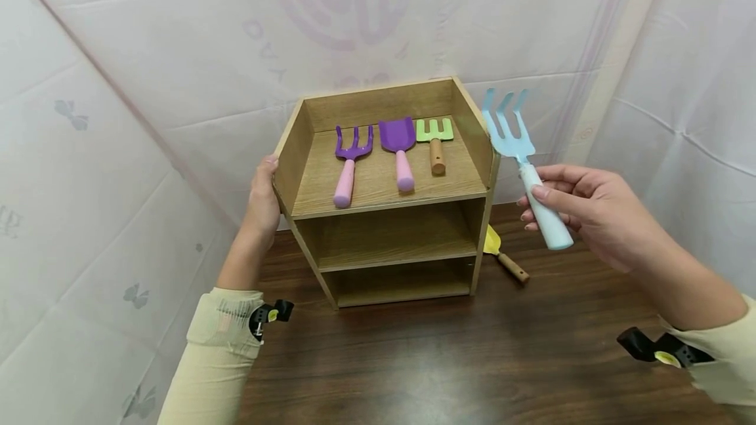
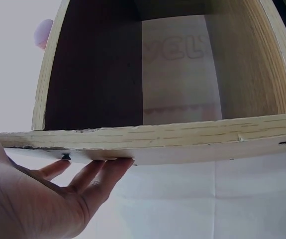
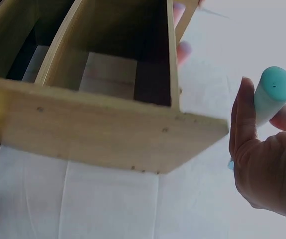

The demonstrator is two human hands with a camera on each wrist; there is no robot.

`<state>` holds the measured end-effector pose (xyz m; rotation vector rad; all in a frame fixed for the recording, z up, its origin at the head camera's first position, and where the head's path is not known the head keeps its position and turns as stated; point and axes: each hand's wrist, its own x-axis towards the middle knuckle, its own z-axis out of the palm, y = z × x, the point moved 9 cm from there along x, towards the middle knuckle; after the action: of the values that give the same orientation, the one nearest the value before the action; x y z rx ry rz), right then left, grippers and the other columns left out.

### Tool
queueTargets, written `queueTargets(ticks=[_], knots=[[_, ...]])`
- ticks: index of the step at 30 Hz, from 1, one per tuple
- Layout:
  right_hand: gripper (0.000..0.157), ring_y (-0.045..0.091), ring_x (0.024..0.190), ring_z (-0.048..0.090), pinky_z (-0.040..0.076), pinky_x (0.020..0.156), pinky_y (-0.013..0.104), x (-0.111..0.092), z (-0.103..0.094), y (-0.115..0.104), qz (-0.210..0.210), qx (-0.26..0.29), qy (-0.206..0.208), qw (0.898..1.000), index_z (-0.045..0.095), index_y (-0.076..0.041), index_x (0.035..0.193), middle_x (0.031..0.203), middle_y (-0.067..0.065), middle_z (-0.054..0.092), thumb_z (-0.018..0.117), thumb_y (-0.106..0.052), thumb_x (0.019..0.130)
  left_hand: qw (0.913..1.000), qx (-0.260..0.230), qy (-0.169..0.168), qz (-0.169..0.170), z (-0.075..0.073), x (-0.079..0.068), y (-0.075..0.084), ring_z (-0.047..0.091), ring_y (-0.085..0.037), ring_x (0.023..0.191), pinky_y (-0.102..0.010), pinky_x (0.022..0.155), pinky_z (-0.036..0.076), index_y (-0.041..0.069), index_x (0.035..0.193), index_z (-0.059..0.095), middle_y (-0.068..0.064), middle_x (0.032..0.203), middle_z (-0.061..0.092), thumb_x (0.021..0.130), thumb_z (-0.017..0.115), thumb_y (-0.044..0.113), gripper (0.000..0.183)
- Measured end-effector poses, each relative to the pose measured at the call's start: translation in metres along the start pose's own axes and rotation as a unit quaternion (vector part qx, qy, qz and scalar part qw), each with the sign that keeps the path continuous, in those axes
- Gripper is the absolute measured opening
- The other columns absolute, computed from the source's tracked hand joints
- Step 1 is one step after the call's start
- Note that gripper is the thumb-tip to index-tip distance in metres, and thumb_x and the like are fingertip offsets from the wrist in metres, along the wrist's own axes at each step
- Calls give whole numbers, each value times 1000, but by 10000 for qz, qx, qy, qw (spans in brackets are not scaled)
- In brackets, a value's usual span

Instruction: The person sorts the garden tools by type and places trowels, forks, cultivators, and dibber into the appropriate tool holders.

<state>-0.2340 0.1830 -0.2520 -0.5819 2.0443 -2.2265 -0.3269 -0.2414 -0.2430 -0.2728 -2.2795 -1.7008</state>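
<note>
My right hand (image 1: 596, 208) pinches the white-blue handle of a light blue garden hand fork (image 1: 546, 208), tines up, beside the right wall of a small wooden shelf (image 1: 390, 208). In the right wrist view the handle's rounded teal end (image 3: 276, 83) points at the camera. My left hand (image 1: 262, 205) rests on the shelf's left side, fingers (image 2: 100, 181) laid along the outer panel. On the top shelf lie a purple hand fork (image 1: 354, 153) with a pink handle, a purple shovel (image 1: 398, 135) with a pink handle, and a small green rake (image 1: 434, 131) with a wooden handle.
A yellow tool (image 1: 511, 267) with a wooden handle lies on the dark wooden table (image 1: 413, 359), partly hidden behind the shelf's right side. Two lower compartments open to the front. White printed sheeting (image 1: 195, 38) hangs behind and at both sides.
</note>
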Motion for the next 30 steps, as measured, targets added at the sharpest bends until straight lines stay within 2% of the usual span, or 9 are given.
queueTargets(ticks=[6,11,17,22,26,30], knots=[[29,23,80,70,58,70,42,2,35,-4,105,-101,-665,9977,54,4,123,96,16,70,55,-4,96,10000,27,-6,-2,0,-1,-1,44,-18,100,-35,86,33,13,134,45,-5,114,45,98,19,42,53],[34,26,80,70,57,69,43,6,65,-3,222,-487,-1052,9930,53,4,126,97,16,69,59,-9,94,10000,41,23,-3,-1,-2,1,44,-18,100,-35,86,33,13,133,45,-8,115,45,98,19,44,53],[36,34,83,69,56,72,50,10,102,3,289,-540,-1656,9843,54,3,127,98,19,65,60,-10,94,9999,41,109,5,-2,-4,2,45,-19,98,-34,85,35,10,130,47,-8,111,46,98,21,43,52],[36,40,84,67,54,73,54,12,127,13,403,-383,-2181,9743,57,0,127,97,21,66,62,-10,93,9999,113,124,-27,-1,-7,2,44,-19,99,-36,85,34,10,131,45,-7,113,44,98,20,45,54],[34,36,83,68,55,74,52,12,144,27,591,-430,-2548,9642,60,-2,125,98,20,67,63,-10,92,9998,160,128,-19,1,-8,3,44,-19,99,-35,86,35,9,129,45,-8,115,44,98,20,46,54],[31,31,80,68,57,71,43,11,155,43,763,-705,-2808,9541,64,-6,121,95,18,69,65,-10,90,9999,67,77,67,7,-6,6,45,-19,98,-35,85,36,7,126,45,-9,112,45,99,21,44,52]])
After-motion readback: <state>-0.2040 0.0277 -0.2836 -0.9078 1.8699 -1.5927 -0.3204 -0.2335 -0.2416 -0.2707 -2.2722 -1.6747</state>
